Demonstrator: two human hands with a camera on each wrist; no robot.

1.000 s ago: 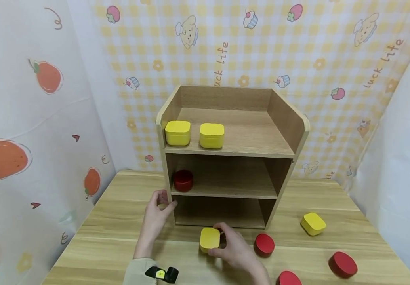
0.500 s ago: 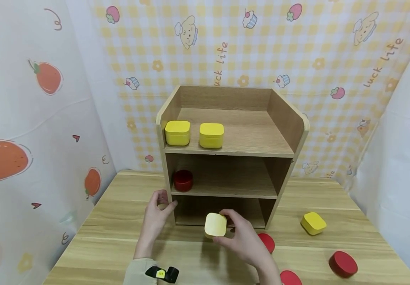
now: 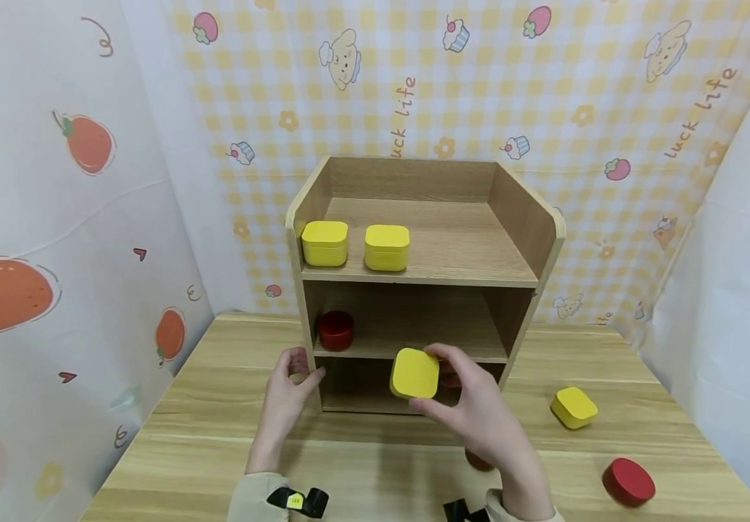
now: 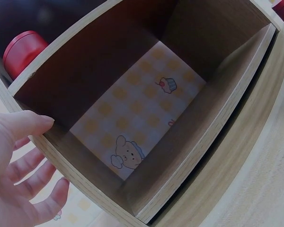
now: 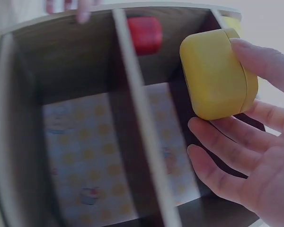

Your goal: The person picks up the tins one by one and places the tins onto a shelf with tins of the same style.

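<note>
My right hand point(image 3: 479, 406) pinches a yellow rounded-square box point(image 3: 415, 373) between thumb and fingers, holding it in the air before the lower part of the wooden shelf point(image 3: 414, 359). In the right wrist view the yellow box point(image 5: 215, 75) shows a lid seam near the thumb. My left hand point(image 3: 288, 388) grips the front edge of the shelf's left side panel, the thumb inside and the other fingers outside. Two yellow boxes, one at the left end point(image 3: 325, 244) and one beside it point(image 3: 387, 248), stand on the top board. A red round box point(image 3: 336, 330) sits at the left of the middle compartment.
On the table point(image 3: 205, 435) to the right lie another yellow box point(image 3: 573, 408) and a red round box point(image 3: 628, 482). One more red round box point(image 3: 478, 460) is mostly hidden under my right forearm. A patterned cloth point(image 3: 251, 87) hangs behind the shelf.
My right hand has lifted the yellow box off the table and carried it up and to the right, toward the middle board's height. The left hand has stayed on the side panel.
</note>
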